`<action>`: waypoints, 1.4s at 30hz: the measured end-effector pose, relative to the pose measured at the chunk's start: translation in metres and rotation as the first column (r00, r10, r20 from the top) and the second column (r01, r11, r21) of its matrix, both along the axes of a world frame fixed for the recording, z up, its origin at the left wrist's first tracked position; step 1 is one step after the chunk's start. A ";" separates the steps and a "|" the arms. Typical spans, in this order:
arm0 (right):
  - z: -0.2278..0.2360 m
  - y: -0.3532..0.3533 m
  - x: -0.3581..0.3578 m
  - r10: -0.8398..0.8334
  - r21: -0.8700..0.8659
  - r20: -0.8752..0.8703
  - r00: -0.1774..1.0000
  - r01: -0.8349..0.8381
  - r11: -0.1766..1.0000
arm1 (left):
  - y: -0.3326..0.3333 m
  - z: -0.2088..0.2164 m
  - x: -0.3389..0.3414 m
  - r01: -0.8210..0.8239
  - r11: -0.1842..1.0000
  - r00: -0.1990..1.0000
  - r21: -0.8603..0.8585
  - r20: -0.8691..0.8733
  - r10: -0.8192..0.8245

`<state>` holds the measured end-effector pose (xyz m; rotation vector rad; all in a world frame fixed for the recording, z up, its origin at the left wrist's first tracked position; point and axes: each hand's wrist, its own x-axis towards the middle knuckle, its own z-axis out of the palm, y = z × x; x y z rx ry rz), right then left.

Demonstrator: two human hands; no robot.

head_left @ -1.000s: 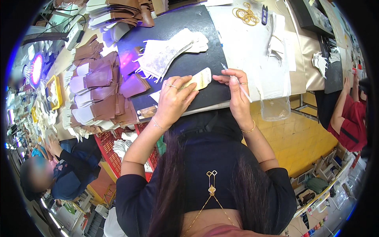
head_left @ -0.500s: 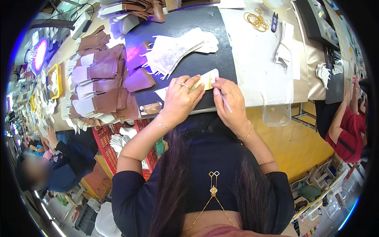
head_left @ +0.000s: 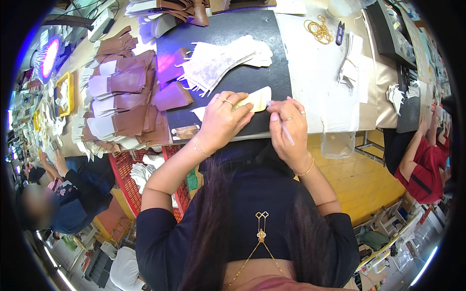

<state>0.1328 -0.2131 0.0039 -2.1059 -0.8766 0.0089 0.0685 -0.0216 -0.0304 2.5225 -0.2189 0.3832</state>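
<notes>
My left hand [head_left: 221, 119] lies over a pale yellow, round-ended flat piece [head_left: 261, 99] at the near edge of the black mat [head_left: 252, 24], its fingers closed on it and hiding its middle. In my right hand [head_left: 293, 128] is a slim, whitish, pen-like tool [head_left: 288, 136], its tip close to the rounded end of the piece; whether they touch I cannot tell. Just beyond, a fanned stack of white glove-shaped pieces with stringy ends [head_left: 225, 60] rests on the mat. Brown flat pieces [head_left: 172, 96] lie left of it.
Stacks of brown and white pieces [head_left: 121, 97] fill the left side. Thread snips [head_left: 340, 34], yellow rubber bands [head_left: 319, 30] and a white bundle [head_left: 350, 60] lie at right. A clear plastic bag [head_left: 338, 144] hangs over the near edge. A red crate [head_left: 128, 174] stands below. Other people sit at both sides.
My right hand has shifted slightly right, away from the piece, uncovering more of its rounded end. My left hand keeps its place on the piece.
</notes>
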 end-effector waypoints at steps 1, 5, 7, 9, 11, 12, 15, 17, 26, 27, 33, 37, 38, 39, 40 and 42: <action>-0.001 -0.001 0.004 -0.038 0.032 0.000 0.999 0.038 0.999 | 0.001 0.000 0.001 0.000 1.000 1.000 -0.020 -0.011 -0.001; -0.007 -0.005 0.009 -0.100 0.167 -0.243 0.965 0.143 0.976 | 0.004 0.001 0.007 -0.014 0.989 1.000 -0.147 -0.027 0.010; -0.013 -0.003 0.008 -0.082 0.264 -0.333 0.939 0.176 0.948 | 0.007 0.004 0.008 -0.041 0.976 0.998 -0.215 -0.052 0.030; -0.020 -0.001 0.006 -0.059 0.338 -0.373 0.926 0.195 0.921 | 0.010 0.006 0.008 -0.123 0.925 0.984 -0.359 -0.167 0.066; -0.027 0.001 0.004 -0.030 0.384 -0.376 0.926 0.185 0.905 | 0.016 0.008 0.007 -0.158 0.890 0.971 -0.427 -0.231 0.061; -0.029 0.002 0.003 -0.032 0.363 -0.362 0.932 0.173 0.916 | 0.019 0.009 0.007 -0.186 0.819 0.961 -0.543 -0.274 0.036; -0.033 0.004 0.001 -0.036 0.308 -0.350 0.936 0.151 0.939 | 0.032 0.015 0.009 -0.293 0.439 0.939 -0.849 -0.341 -0.034; -0.032 0.004 0.000 -0.043 0.294 -0.338 0.940 0.149 0.944 | 0.045 0.029 0.007 -0.315 0.180 0.941 -0.932 -0.332 -0.071; -0.029 0.000 0.001 -0.037 0.188 -0.290 0.956 0.095 0.978 | 0.077 0.095 0.033 -0.098 0.665 0.983 -0.740 0.033 0.182; -0.030 0.000 0.002 -0.037 0.181 -0.289 0.957 0.092 0.979 | 0.076 0.094 0.040 -0.125 0.734 0.979 -0.668 0.038 0.201; -0.036 -0.009 0.008 -0.089 0.385 -0.319 0.943 0.215 0.897 | 0.039 0.044 0.057 -0.117 0.989 0.991 0.088 -0.060 0.122; -0.036 -0.020 0.010 -0.071 0.375 -0.432 0.899 0.251 0.893 | 0.005 0.019 0.020 0.018 1.000 0.999 0.025 -0.029 -0.018; -0.036 -0.020 0.010 -0.060 0.364 -0.433 0.899 0.236 0.901 | 0.000 0.015 0.014 0.012 1.000 0.999 0.005 -0.046 -0.012; -0.037 -0.020 0.009 -0.047 0.367 -0.436 0.899 0.225 0.903 | -0.002 0.013 0.011 -0.002 1.000 0.999 0.007 -0.053 0.002; -0.037 -0.018 0.009 -0.034 0.369 -0.439 0.898 0.214 0.904 | -0.004 0.012 0.010 -0.009 1.000 0.999 -0.001 -0.053 0.009; -0.037 -0.015 0.007 -0.032 0.384 -0.431 0.902 0.215 0.898 | -0.007 0.011 0.008 -0.036 0.999 0.997 -0.019 -0.072 0.035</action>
